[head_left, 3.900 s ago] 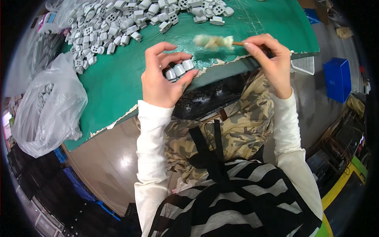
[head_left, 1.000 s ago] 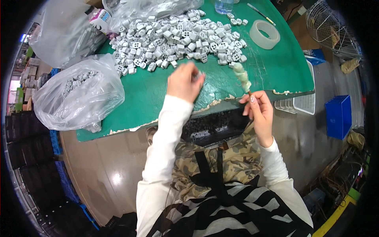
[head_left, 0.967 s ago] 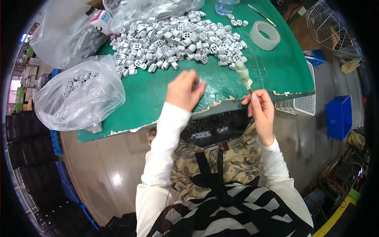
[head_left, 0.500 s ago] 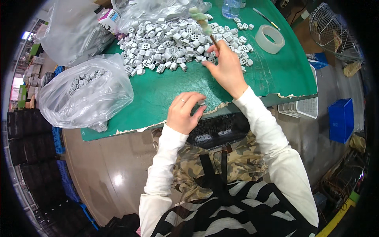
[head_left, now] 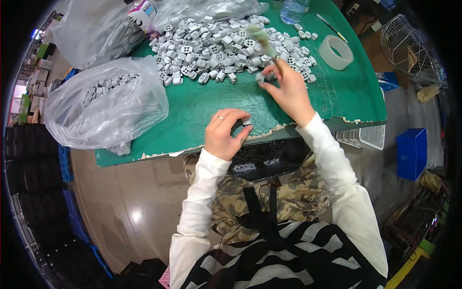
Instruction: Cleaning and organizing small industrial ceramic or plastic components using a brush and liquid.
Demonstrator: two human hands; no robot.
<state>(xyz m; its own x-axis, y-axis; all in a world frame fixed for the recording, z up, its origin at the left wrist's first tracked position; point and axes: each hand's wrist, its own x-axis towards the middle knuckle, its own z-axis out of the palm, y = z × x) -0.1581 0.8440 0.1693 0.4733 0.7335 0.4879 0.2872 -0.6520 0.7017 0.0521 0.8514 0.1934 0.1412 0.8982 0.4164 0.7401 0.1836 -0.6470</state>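
My left hand point(head_left: 224, 135) is near the table's front edge, thumb and fingers closed round a small light grey plastic block point(head_left: 247, 121). Farther out and to the right, my right hand point(head_left: 291, 94) grips a thin stick with a fuzzy pale green head point(head_left: 260, 36), blurred and tilted over the pile. Another grey block point(head_left: 260, 78) shows between this hand's thumb and forefinger. Just beyond the hand lies a big heap of similar grey blocks point(head_left: 211, 54), some with four-hole faces turned up. They lie on a green-covered table point(head_left: 199, 103) with a frayed front edge.
An open clear plastic bag point(head_left: 144, 113) with grey blocks stands at the left, more bags point(head_left: 94, 36) behind it. A tape roll point(head_left: 336, 52), a pen point(head_left: 331, 28) and a clear bottle point(head_left: 292, 10) lie or stand at the right. Below the edge is a black bin point(head_left: 262, 164).
My right hand has drawn slightly nearer and to the right, and a grey block now shows at its fingertips. My left hand stays nearly in place. The whole view has shifted a little.
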